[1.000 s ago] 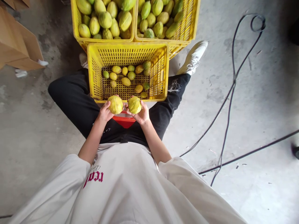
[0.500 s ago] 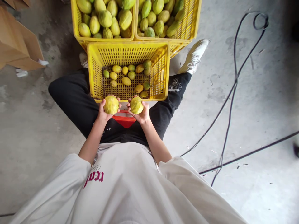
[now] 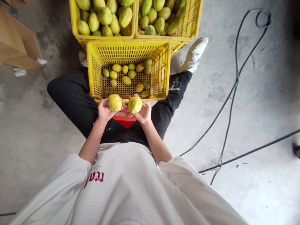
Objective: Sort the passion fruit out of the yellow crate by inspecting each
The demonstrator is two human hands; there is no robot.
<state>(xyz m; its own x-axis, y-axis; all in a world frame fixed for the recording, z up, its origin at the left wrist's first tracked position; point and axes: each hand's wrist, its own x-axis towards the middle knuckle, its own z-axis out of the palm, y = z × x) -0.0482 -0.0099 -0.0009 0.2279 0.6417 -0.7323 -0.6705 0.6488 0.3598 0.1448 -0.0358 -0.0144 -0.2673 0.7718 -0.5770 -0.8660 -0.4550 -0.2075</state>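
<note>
At the far left, a cardboard box (image 3: 16,40) is resting on the grey floor (image 3: 47,131), with a white scrap (image 3: 20,72) lying beside it. On the right, a thin black cable (image 3: 237,76) is looping and crossing itself; a thicker cable (image 3: 269,143) is running to the right edge.

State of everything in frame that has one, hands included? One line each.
Left hand: closed on left fruit.
Right hand: closed on right fruit.
Left fruit: yellow, held up.
Right fruit: yellow-green, held up.
Near crate: sparsely filled, floor showing.
Far left crate: heaped with fruit.
Far right crate: heaped with fruit.
Cable: on floor, looped at far end.
Cardboard box: partly out of frame.
</note>
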